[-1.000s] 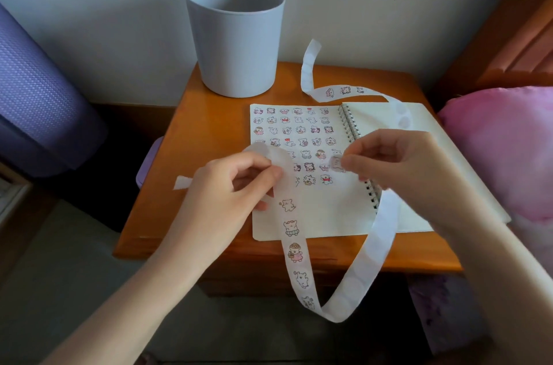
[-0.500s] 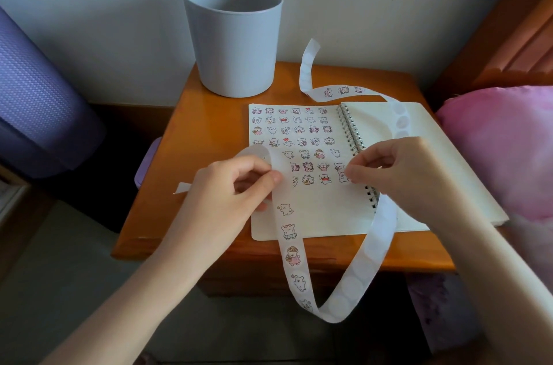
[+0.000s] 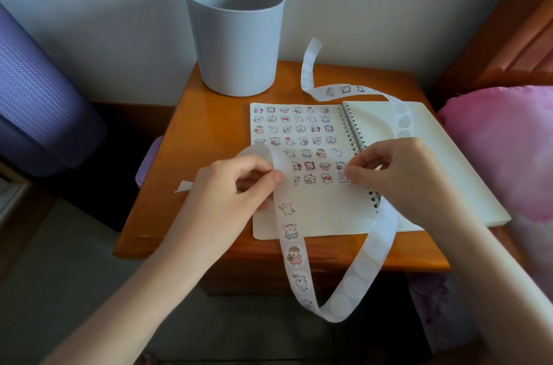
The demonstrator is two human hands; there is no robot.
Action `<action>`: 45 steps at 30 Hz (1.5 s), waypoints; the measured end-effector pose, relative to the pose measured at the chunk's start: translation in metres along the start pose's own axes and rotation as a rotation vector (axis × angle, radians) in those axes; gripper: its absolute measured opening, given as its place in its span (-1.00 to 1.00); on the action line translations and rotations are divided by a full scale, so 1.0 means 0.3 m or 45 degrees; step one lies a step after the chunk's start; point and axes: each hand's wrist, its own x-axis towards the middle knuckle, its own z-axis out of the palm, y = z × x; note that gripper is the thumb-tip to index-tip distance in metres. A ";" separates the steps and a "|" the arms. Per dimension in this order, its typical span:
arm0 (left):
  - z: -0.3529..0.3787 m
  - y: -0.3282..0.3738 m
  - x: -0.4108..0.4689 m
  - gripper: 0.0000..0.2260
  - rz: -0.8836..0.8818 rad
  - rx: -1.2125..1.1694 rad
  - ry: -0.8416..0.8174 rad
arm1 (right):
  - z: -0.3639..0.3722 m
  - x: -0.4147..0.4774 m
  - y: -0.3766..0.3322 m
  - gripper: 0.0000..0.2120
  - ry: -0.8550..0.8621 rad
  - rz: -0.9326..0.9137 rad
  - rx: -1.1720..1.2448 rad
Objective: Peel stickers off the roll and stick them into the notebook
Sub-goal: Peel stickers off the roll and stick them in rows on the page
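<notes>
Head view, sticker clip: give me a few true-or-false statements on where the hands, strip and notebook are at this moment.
1. The white spiral-bound notebook lies open on the orange wooden nightstand. True.
2. The left hand pinches the white paper sticker strip. True.
3. The right hand rests on the grey plastic bin. False: its fingertips are down at the notebook's left page, at the end of the lowest sticker row.
4. The left page carries no stickers. False: several rows of small cartoon stickers cover its upper part.
5. The strip hangs in a loop past the nightstand's front edge. True.
</notes>
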 end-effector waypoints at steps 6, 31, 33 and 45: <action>0.002 0.000 0.001 -0.94 0.017 0.024 0.004 | 0.006 -0.002 -0.003 -0.81 0.014 0.008 -0.083; 0.000 0.001 -0.003 -0.87 0.057 0.016 0.009 | 0.043 0.001 -0.004 -0.69 0.133 0.030 -0.221; -0.001 0.003 -0.004 -0.87 0.058 0.018 0.012 | 0.041 0.006 0.001 -0.75 0.117 0.031 -0.230; -0.003 0.005 -0.002 -0.86 0.048 0.014 0.005 | 0.017 0.004 0.011 -0.71 -0.011 0.021 -0.191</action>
